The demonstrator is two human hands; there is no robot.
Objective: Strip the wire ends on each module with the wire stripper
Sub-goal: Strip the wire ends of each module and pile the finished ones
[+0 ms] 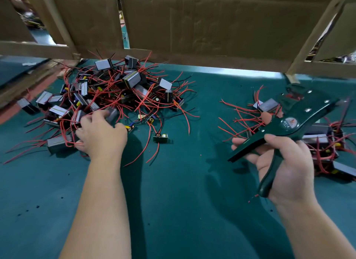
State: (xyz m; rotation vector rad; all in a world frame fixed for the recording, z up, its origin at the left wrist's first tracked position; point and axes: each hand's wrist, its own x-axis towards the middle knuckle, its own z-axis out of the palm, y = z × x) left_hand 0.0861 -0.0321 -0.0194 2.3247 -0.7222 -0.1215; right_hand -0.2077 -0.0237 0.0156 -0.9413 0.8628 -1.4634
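A big heap of small grey modules (123, 89) with red and black wires lies on the green table at the left. My left hand (100, 135) reaches into the heap's near edge, its fingers curled round a module (111, 113) and some red wires. My right hand (283, 166) grips the handles of a dark green wire stripper (289, 127), held above the table with its jaws pointing up and to the right. A smaller pile of modules (319, 141) lies behind the stripper at the right.
The green table surface (183, 191) stretches between my arms, dotted with tiny red insulation bits. A loose circuit board (160, 137) lies just right of the heap. Cardboard sheets (192, 23) on a wooden frame stand along the table's far edge.
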